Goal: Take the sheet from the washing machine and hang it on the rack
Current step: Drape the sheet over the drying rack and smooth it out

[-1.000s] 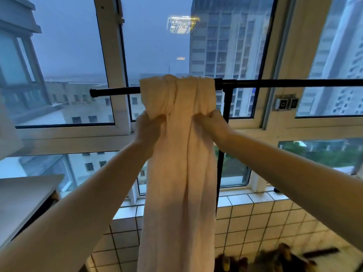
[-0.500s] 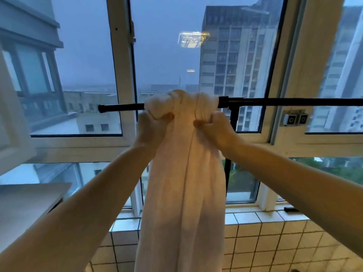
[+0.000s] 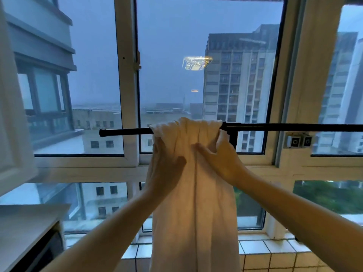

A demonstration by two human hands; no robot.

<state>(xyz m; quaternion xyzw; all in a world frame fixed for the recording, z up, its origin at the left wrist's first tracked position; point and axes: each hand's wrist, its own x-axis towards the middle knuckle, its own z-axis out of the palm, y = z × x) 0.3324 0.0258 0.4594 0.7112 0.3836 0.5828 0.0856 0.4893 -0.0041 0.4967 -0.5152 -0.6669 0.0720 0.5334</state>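
**Two hands arranging a white sheet over a black drying rod**

A white sheet [image 3: 196, 203] is hanging in the centre of the frame, draped over the black rod of a rack [image 3: 275, 127] that is running in from the right edge, in front of a window. The cloth is bunching into a narrow column and trailing out of the bottom of the frame.

The right hand [image 3: 220, 160] is clamping the sheet's right side just under the rod, with the thumb across the front and the fingers curling round the fold. The left hand [image 3: 167, 169] is lying on the left side with its thumb spreading over the front. Its fingertips are disappearing into the folds, so I cannot tell whether it is pinching.

The sheet is sitting near the rod's free end at centre left. Tugging leftward while spreading it could slide it off that end. An uneven drop front and back could also pull it down.
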